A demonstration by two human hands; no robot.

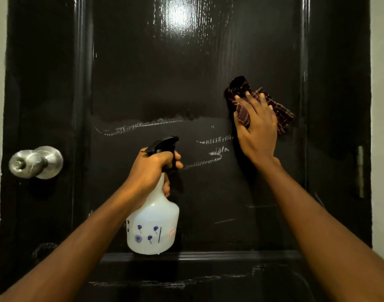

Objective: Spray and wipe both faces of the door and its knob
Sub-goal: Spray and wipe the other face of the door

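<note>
The right hand's fingers (252, 101) lie spread and flat on a dark checked cloth (283, 115), pressing it against the black door (164, 83) near the right edge of its sunken panel. The cloth bunches out above and to the right of the fingertips, and the right hand (257, 129) reaches up from a straight forearm. The left hand's fingers (175, 159) are curled tight round the neck of a white spray bottle (154, 225), just under its black trigger head. The left hand (150, 168) holds the bottle upright in front of the panel's lower middle. Pale wet streaks (143, 125) run across the panel between the hands. The metal knob (34, 162) sits at the door's left edge, well apart from both hands.
</note>
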